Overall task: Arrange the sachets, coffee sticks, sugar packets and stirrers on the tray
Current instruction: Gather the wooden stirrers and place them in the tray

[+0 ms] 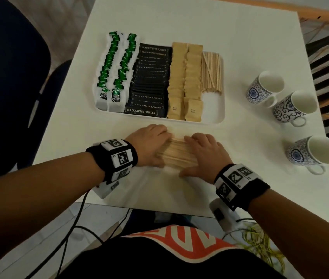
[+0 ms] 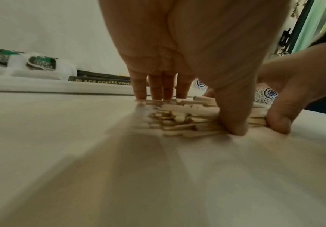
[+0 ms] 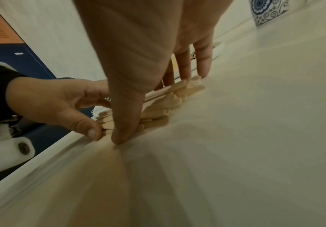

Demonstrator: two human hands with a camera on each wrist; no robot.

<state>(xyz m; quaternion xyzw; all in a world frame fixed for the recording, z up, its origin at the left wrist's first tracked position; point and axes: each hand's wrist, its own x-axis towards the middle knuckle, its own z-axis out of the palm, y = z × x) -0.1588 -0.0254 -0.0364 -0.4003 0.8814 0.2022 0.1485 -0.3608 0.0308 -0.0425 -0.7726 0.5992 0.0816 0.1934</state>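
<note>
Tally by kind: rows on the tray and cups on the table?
Tea bag rows: 2
Black coffee stick rows: 1
Brown sugar packet rows: 2
Stirrer piles on the tray: 1
Stirrer piles on the table: 1
Cups: 3
Total: 10

black coffee sticks (image 1: 148, 81), blue-patterned mugs (image 1: 264, 87) — white tray (image 1: 214, 109)

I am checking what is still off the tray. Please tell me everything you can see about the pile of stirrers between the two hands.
The stirrers are thin, flat, pale wooden sticks, many together in a loose, low pile with uneven ends. They lie flat on the white table, in front of the tray, not on it. The left hand and right hand hold the pile from opposite ends, fingers at its far side and thumbs at its near side.
</note>
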